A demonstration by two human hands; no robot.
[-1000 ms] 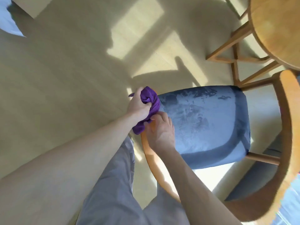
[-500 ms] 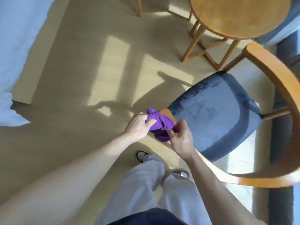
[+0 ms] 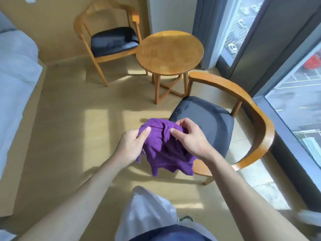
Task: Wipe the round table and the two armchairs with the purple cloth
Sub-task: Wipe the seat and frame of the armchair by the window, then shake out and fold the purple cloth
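Both hands gripped the purple cloth (image 3: 163,148), held up in the air.
Left hand (image 3: 132,145) and right hand (image 3: 189,136) pinched its top edge, thumbs on front; no readable writing.

Both bare forearms reach forward from the lower corners and converge at centre. The left hand (image 3: 132,145) grips the purple cloth (image 3: 165,150) with its thumb laid on top. The right hand (image 3: 188,138) pinches the cloth's upper edge, its fingers curled and thumb pointing left. The 2 hands sit close together.
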